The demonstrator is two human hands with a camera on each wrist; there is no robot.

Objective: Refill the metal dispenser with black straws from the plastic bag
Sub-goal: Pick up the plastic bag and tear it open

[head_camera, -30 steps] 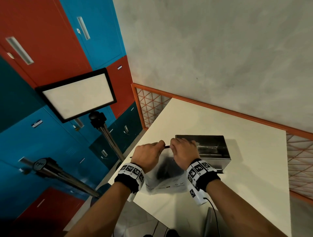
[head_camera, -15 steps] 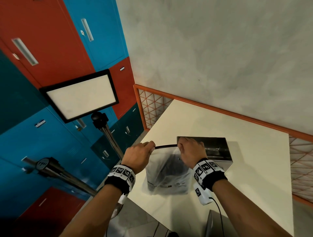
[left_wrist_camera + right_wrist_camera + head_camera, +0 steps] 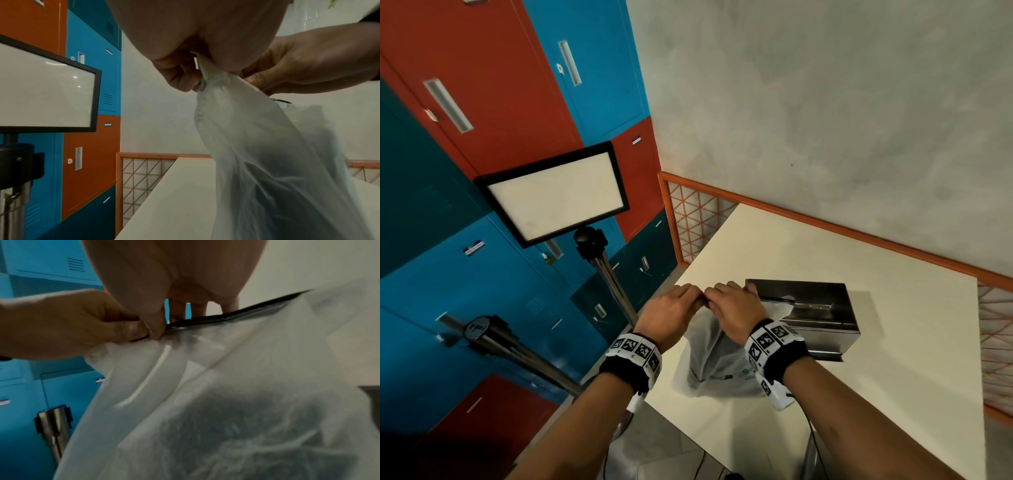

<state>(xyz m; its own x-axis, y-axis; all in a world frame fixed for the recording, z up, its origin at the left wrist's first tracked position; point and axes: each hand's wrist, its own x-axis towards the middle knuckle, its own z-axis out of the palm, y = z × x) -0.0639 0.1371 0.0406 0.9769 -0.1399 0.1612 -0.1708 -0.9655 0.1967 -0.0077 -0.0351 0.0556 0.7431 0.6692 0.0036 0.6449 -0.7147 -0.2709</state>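
Note:
A frosted plastic bag (image 3: pixel 717 363) stands on the white table (image 3: pixel 887 342), with dark straws (image 3: pixel 236 418) showing dimly through it. My left hand (image 3: pixel 674 310) and right hand (image 3: pixel 736 308) meet at the bag's top and both pinch its black zip strip (image 3: pixel 216 318). In the left wrist view the bag (image 3: pixel 267 154) hangs down from the pinching fingers (image 3: pixel 180 78). The metal dispenser (image 3: pixel 811 315) sits just right of the bag, its top open; what is inside is not clear.
A lit panel on a tripod (image 3: pixel 554 195) stands left of the table. Red and blue lockers (image 3: pixel 482 102) fill the left side. An orange-framed grid rail (image 3: pixel 695 219) borders the table's far edge, below a grey wall.
Half a second ago my hands were apart, stretching the bag's top between them. Now they have come together at the middle of the strip, and the bag's top is bunched.

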